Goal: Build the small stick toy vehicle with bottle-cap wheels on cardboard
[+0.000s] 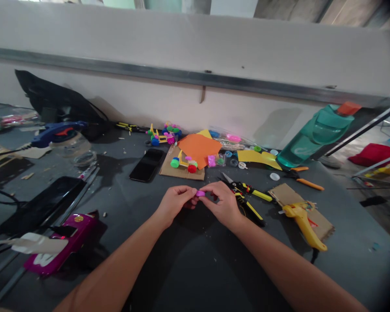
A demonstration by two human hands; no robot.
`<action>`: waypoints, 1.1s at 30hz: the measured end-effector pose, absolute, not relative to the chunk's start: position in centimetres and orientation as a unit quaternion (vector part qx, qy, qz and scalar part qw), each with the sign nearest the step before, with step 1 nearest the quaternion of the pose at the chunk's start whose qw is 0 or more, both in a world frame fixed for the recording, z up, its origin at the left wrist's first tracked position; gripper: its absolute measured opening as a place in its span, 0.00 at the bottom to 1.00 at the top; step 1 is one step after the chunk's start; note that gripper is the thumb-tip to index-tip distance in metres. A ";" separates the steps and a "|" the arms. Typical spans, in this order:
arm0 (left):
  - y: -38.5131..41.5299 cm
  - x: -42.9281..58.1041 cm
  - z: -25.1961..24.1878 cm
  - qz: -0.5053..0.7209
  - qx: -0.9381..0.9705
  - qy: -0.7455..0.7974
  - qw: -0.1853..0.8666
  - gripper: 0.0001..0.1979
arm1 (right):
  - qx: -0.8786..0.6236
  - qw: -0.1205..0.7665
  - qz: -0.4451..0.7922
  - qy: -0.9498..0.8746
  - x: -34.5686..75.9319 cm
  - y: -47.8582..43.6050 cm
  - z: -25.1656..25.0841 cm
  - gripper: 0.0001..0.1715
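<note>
A small purple piece (200, 193), too small to name surely, is pinched between both hands above the dark table. My left hand (179, 201) grips its left side with thumb and fingers. On the other side, my right hand (223, 203) holds it between thumb and forefinger. Just beyond the hands lies a cardboard piece (182, 173) bearing a small model with a green wheel (174, 162) and a red wheel (192, 167). Scissors with black and yellow handles (258, 193) rest right of my right hand, beside another yellow-and-black tool (250, 208).
A yellow glue gun (303, 223) lies on cardboard at the right, near a teal bottle (315, 134). Orange paper (199, 149), bottle caps and a phone (147, 165) lie farther back. At left are a purple power strip (79, 234), cables and a blue glue gun (56, 132).
</note>
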State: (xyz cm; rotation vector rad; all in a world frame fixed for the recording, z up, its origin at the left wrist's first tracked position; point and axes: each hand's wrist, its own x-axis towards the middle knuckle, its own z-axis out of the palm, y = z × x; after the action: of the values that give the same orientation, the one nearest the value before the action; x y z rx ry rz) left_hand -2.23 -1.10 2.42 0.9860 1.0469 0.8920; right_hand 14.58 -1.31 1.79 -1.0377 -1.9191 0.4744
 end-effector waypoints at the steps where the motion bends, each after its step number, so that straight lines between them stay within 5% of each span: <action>1: -1.1 -2.2 2.4 0.393 0.438 0.465 0.662 0.12 | -0.417 0.439 0.192 -0.772 14.6 -1.3 1.8 0.06; 14: -1.0 -2.1 2.4 0.393 0.484 0.492 0.608 0.09 | -0.497 0.445 0.364 -0.650 14.2 -1.1 1.5 0.08; 33: -1.2 -2.2 2.7 0.372 0.423 0.473 0.678 0.11 | -0.471 0.467 0.467 -0.585 14.3 -0.6 1.2 0.11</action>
State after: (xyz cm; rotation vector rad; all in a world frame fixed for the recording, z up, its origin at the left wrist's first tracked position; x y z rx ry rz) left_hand -2.22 -1.19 2.72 0.9503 1.0621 0.8355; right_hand 14.30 -0.65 1.25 -1.1570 -1.4348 1.1459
